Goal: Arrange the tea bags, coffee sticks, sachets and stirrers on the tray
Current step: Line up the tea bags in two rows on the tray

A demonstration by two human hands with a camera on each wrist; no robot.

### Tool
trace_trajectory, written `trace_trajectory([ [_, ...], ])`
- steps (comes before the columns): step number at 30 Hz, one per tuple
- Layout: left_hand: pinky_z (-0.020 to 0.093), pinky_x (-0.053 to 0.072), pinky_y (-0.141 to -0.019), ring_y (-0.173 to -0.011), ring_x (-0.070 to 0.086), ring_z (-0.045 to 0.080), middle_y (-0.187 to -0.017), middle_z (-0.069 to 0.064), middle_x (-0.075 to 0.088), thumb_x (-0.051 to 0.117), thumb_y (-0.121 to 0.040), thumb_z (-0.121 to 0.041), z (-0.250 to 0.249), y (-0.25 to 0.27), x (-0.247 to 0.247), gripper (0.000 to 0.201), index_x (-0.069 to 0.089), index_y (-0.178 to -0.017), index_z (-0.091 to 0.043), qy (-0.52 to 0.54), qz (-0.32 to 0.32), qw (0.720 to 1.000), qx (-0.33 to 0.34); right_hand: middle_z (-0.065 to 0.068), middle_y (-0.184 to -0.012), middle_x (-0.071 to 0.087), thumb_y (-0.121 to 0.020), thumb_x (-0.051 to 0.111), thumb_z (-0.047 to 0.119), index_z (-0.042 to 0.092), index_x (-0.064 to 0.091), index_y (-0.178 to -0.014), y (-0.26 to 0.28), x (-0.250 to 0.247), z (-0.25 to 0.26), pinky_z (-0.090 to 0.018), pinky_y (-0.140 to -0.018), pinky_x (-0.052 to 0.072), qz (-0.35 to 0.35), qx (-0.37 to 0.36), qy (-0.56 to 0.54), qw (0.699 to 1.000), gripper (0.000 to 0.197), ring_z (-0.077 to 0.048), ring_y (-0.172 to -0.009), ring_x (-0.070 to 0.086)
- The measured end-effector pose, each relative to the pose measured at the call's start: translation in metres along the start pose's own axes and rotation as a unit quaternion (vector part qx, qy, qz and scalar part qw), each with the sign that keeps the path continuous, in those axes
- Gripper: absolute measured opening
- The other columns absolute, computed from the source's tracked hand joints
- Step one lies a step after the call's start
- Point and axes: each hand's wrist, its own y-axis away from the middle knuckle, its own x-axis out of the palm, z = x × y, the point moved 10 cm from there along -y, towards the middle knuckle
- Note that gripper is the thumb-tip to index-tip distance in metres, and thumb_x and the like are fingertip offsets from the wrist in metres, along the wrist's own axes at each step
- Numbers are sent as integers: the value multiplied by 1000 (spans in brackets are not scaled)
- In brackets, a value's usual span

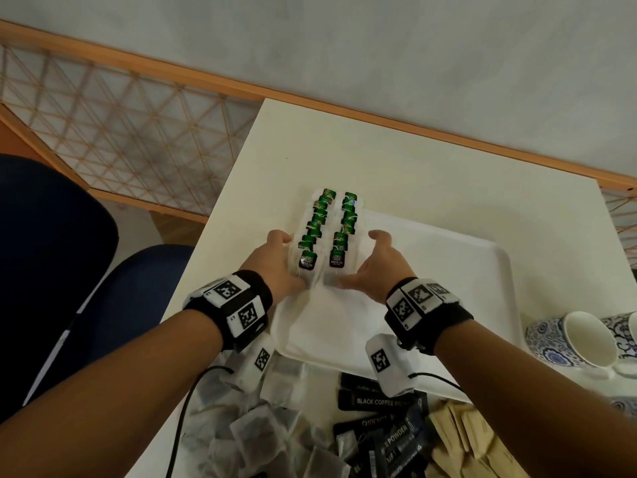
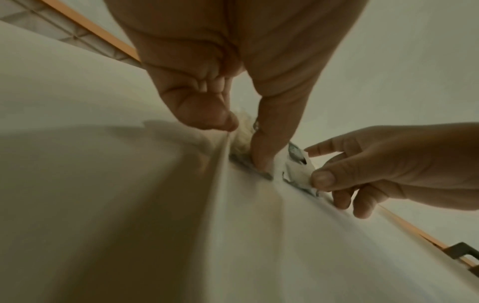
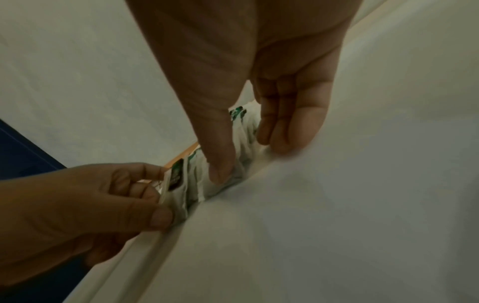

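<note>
Two rows of green tea bags (image 1: 327,229), white with green tags, lie at the far left corner of the white tray (image 1: 441,270). My left hand (image 1: 289,261) cups the left row, fingers along its outer side and thumb at its near end. My right hand (image 1: 358,260) holds the right row the same way. In the left wrist view, thumb and finger of the left hand (image 2: 239,141) pinch the tea bags (image 2: 242,136). The right wrist view shows my right hand (image 3: 249,151) with the thumb pressed on the tea bags (image 3: 245,133) and the fingers behind them.
Near me lie a pile of loose tea bags (image 1: 262,429), black coffee sticks (image 1: 379,403) and brown paper sachets (image 1: 458,439). Blue-patterned cups (image 1: 572,343) lie at the right. A blue chair (image 1: 51,270) stands off the table's left edge.
</note>
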Motion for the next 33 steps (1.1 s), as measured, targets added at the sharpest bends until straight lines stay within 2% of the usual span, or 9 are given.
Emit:
trace_trajectory([
  [5, 28, 43, -71, -83, 57, 19, -88, 1, 59, 79, -71, -20, 0, -2, 2, 77, 32, -132, -19, 23, -10, 1000, 2, -9, -110, 64, -65, 85, 37, 16, 14, -145, -5, 11, 1, -35, -85, 53, 8, 13, -26, 1000, 109, -24, -99, 62],
  [11, 29, 45, -73, -84, 58, 19, -87, -2, 58, 79, -73, -24, 0, -4, 0, 69, 36, -128, -20, 28, -22, 999, -2, -10, -106, 64, -70, 80, 39, 14, 25, -141, -5, 17, 4, -43, -80, 56, 11, 9, -45, 999, 93, -28, -93, 65],
  [14, 29, 43, -72, -81, 56, 18, -82, -5, 54, 76, -77, -24, -2, -4, 0, 65, 37, -129, -18, 29, -28, 999, 4, -8, -101, 65, -71, 79, 39, 16, 34, -135, -6, 17, 6, -43, -78, 57, 7, -1, -34, 999, 82, -27, -88, 66],
  [18, 25, 35, -58, -67, 48, 10, -74, -7, 48, 73, -80, -24, -5, -6, 1, 57, 40, -126, -16, 8, -27, 1000, 14, -4, -97, 63, -74, 76, 42, 19, 35, -135, -5, 18, 11, -40, -80, 55, 22, -17, -20, 999, 77, -26, -90, 65],
  [21, 26, 37, -62, -71, 51, 13, -81, -1, 57, 76, -78, -26, -5, -5, -1, 65, 37, -130, -18, 18, -22, 1000, 9, -6, -98, 65, -70, 76, 52, 19, 38, -130, -3, 12, 10, -40, -79, 55, 20, -5, 1, 1000, 78, -25, -89, 64],
  [24, 25, 40, -63, -73, 55, 14, -80, -2, 56, 74, -80, -27, -2, 9, -14, 66, 37, -133, -21, 19, -41, 999, 9, -6, -97, 67, -80, 69, 41, 14, 28, -142, 13, -6, 12, -41, -82, 54, -5, -23, 16, 1000, 79, -23, -90, 64],
  [27, 22, 38, -58, -68, 53, 11, -79, 0, 58, 69, -84, -23, 4, 40, -29, 37, 51, -117, -24, 9, -52, 998, 27, 5, -76, 65, -87, 63, 29, 21, 44, -134, 51, -13, 28, -29, -74, 51, -9, -98, 22, 995, 51, -14, -77, 63],
  [30, 19, 36, -56, -62, 50, 6, -80, -5, 59, 69, -84, -24, 14, 83, -27, 16, 59, -95, -29, -21, -34, 997, 65, 13, -75, 61, -89, 61, 28, 30, 60, -113, 100, 9, 39, -19, -69, 42, 40, -163, 73, 983, 24, -4, -74, 56],
  [33, 17, 37, -58, -61, 49, 4, -80, -9, 58, 71, -81, -26, 30, 127, -14, 15, 60, -81, -34, -65, -4, 994, 93, 14, -81, 58, -89, 61, 29, 31, 64, -109, 143, 46, 40, -26, -76, 46, 98, -212, 136, 963, 20, -6, -76, 53],
])
